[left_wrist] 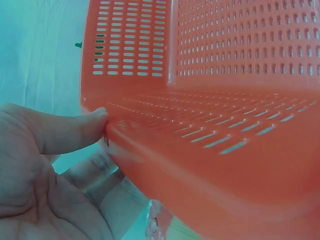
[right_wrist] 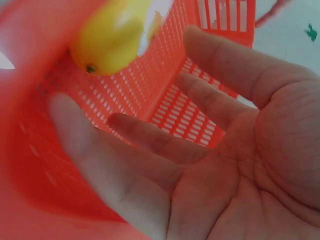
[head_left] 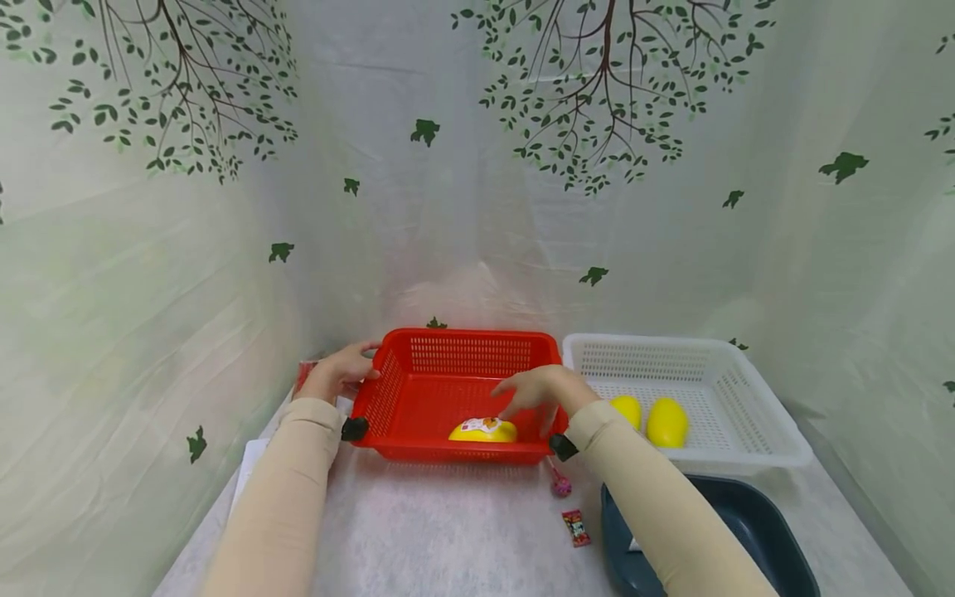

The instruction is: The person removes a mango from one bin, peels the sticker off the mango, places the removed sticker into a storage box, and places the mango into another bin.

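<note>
I am seeing a white table (head_left: pixel 418 539) carrying a red basket (head_left: pixel 455 352), white basket (head_left: pixel 746 398), dark tub (head_left: pixel 776 539) and two sweets (head_left: pixel 576 527).

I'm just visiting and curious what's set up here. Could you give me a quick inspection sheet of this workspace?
Surface: white cloth-covered table.
Job's things: red perforated plastic basket holding one yellow mango-shaped fruit with a label.
Clutter: white perforated plastic basket with two yellow fruits; dark blue-grey tub; small red wrapped sweet; pink lollipop.
Hands: left hand holds the red basket's left rim; right hand is open above the labelled fruit.
Cables: nothing seen.
Surroundings: pale sheeting printed with trees and leaves.
</note>
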`<state>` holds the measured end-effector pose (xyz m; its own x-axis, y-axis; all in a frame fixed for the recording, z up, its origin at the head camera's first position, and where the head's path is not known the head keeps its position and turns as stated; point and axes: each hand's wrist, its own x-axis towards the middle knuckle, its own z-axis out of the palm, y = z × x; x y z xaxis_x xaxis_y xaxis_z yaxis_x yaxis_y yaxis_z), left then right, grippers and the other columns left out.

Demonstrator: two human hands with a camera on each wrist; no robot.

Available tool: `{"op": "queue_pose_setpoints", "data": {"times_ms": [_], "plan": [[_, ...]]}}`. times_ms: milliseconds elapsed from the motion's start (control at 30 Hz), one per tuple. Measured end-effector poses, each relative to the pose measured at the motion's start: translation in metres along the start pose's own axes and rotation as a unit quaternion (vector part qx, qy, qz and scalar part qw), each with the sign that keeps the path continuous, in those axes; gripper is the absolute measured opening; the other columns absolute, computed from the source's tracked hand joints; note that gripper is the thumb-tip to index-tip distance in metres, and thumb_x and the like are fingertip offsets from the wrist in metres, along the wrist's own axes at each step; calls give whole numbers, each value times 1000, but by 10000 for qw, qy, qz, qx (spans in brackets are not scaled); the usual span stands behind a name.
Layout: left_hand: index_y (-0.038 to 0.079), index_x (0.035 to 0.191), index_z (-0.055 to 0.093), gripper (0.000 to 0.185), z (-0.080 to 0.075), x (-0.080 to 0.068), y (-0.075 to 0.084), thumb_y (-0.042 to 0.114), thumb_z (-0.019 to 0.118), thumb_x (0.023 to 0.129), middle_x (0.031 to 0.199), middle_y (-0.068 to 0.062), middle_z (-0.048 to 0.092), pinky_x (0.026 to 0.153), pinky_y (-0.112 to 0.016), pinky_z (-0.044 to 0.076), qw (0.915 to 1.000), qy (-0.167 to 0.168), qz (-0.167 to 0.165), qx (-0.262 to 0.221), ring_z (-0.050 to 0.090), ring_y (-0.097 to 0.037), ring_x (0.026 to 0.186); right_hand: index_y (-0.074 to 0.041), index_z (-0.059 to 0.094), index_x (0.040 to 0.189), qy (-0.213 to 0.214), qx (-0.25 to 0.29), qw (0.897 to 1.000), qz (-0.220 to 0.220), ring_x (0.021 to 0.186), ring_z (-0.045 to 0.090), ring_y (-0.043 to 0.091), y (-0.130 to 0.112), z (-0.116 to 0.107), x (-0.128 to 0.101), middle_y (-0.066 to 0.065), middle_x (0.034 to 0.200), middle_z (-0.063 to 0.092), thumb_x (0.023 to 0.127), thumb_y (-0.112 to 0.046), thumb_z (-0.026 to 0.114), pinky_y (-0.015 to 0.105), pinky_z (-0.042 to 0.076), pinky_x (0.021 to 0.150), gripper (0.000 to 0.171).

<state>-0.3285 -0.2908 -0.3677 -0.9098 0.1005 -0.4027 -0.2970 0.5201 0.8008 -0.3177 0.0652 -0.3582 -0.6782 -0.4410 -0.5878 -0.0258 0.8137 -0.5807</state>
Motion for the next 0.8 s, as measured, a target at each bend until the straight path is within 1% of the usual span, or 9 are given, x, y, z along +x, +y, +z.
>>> {"op": "queue_pose_setpoints", "data": {"times_ms": [100,200,267,333,433,567,667,733,800], "plan": [[11,173,13,75,2,0,0,0,51,108,152,-34,49,95,-57,64,10000,53,-50,-34,72,-44,115,-23,53,159,-102,179,9994,284,138,51,44,-3,-4,2,20,165,43,100,-27,75,48,65,93,63],[12,173,14,75,3,1,1,0,51,108,152,-34,50,95,-56,64,9999,110,-118,-13,71,-43,114,-23,53,159,-188,227,9981,550,132,57,45,-6,-9,5,19,162,48,99,-30,76,45,64,93,65],[13,173,13,76,3,2,1,0,50,108,153,-33,49,95,-56,64,9998,133,-153,14,71,-42,115,-21,52,160,-271,412,9961,726,126,62,43,-8,-10,9,19,162,49,99,-30,77,41,64,91,66],[14,173,13,76,3,2,2,0,49,108,154,-33,48,95,-56,64,9997,156,-186,40,70,-43,116,-18,50,161,-428,636,9933,866,119,66,41,-10,-10,13,19,166,44,100,-27,76,38,65,88,67],[15,174,12,77,3,0,3,1,48,108,156,-32,47,94,-55,64,9996,163,-218,28,70,-44,118,-14,52,159,-530,946,9883,1068,110,70,39,-13,-8,21,19,166,43,100,-24,76,34,66,83,64],[16,174,10,77,4,-2,4,1,48,108,156,-31,47,93,-53,65,9996,134,-250,-9,70,-44,119,-12,59,153,-639,1078,9861,1086,108,70,38,-18,-6,30,19,161,48,100,-24,76,32,66,77,57],[16,174,9,77,3,-1,5,1,48,109,156,-32,47,91,-52,65,9996,125,-267,12,71,-42,117,-12,63,149,-754,1081,9859,1027,111,69,39,-22,-5,34,19,156,52,101,-25,75,32,66,77,51],[16,174,9,77,3,0,5,2,48,109,156,-32,47,90,-50,66,9995,138,-266,56,72,-40,115,-12,68,143,-714,1124,9854,1065,112,69,39,-25,-4,36,20,151,55,100,-26,76,34,66,79,46],[16,174,10,76,3,1,5,2,48,109,156,-31,48,90,-50,66,9995,163,-275,60,72,-40,114,-12,71,138,-660,1186,9850,1069,115,67,38,-28,-3,38,20,146,57,99,-26,78,37,66,86,42]]}}
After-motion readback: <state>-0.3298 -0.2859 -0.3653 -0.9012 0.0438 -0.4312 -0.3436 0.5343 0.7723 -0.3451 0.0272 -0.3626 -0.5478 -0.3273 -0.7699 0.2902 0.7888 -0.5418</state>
